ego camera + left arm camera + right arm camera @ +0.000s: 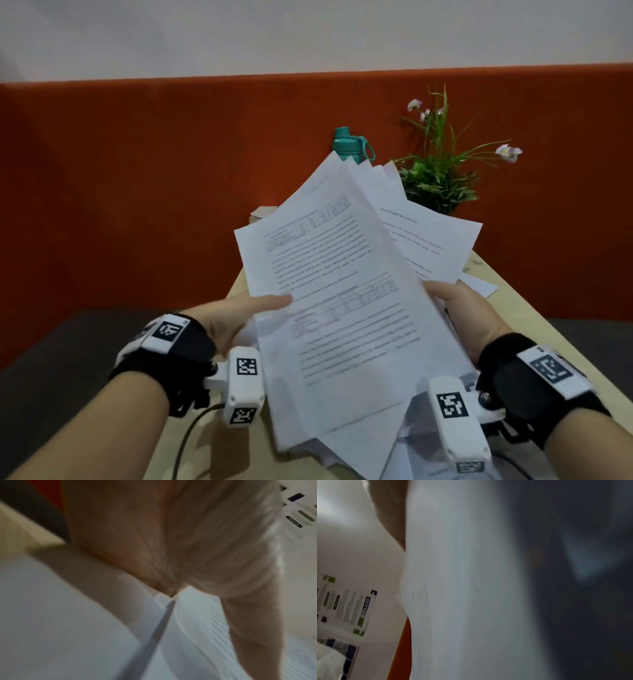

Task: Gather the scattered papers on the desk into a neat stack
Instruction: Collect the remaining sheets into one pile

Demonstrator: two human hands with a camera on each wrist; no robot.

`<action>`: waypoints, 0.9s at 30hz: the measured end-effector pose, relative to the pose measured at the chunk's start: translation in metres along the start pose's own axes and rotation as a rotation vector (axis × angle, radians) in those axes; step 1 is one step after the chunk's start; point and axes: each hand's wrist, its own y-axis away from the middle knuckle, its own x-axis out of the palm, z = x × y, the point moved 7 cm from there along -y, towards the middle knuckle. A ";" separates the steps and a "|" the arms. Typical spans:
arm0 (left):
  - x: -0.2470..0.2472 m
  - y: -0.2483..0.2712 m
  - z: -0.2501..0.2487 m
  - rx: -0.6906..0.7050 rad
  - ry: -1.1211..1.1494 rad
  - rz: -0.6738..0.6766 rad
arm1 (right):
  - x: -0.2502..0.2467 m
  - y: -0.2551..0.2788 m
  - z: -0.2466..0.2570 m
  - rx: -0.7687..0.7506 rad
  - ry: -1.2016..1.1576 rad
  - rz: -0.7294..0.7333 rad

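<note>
A loose, fanned bundle of printed white papers [339, 294] is held up tilted above the pale wooden desk [507, 308]. My left hand [239, 315] grips its left edge, thumb lying on the top sheet. My right hand [459, 308] grips the right edge, thumb on top and fingers hidden behind the sheets. The sheets stick out at different angles. In the left wrist view the papers [188, 635] sit wedged in the crook of my left hand [154, 547]. In the right wrist view the papers [462, 588] fill the middle, blurred.
A teal water bottle [351, 144] and a potted plant [438, 181] with pink flowers stand at the desk's far end against an orange partition [137, 188]. A cable [186, 438] runs over the near left of the desk. A printed box [347, 608] shows in the right wrist view.
</note>
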 end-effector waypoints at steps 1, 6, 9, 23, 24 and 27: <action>0.004 -0.001 0.003 0.003 0.021 0.018 | 0.003 -0.001 0.002 -0.005 0.081 0.006; 0.007 -0.004 0.002 0.054 0.207 0.009 | 0.021 -0.004 0.005 -0.041 0.163 0.123; 0.010 -0.002 0.004 0.068 0.251 0.020 | 0.026 -0.002 0.008 -0.033 0.108 0.164; -0.002 0.014 -0.003 0.141 0.228 0.111 | 0.048 -0.009 0.023 -0.035 0.304 0.051; -0.006 0.014 -0.002 0.160 0.186 0.071 | 0.049 -0.010 0.025 -0.023 0.332 0.067; -0.022 0.018 0.011 0.169 0.224 0.002 | 0.019 -0.004 0.016 0.224 0.448 0.025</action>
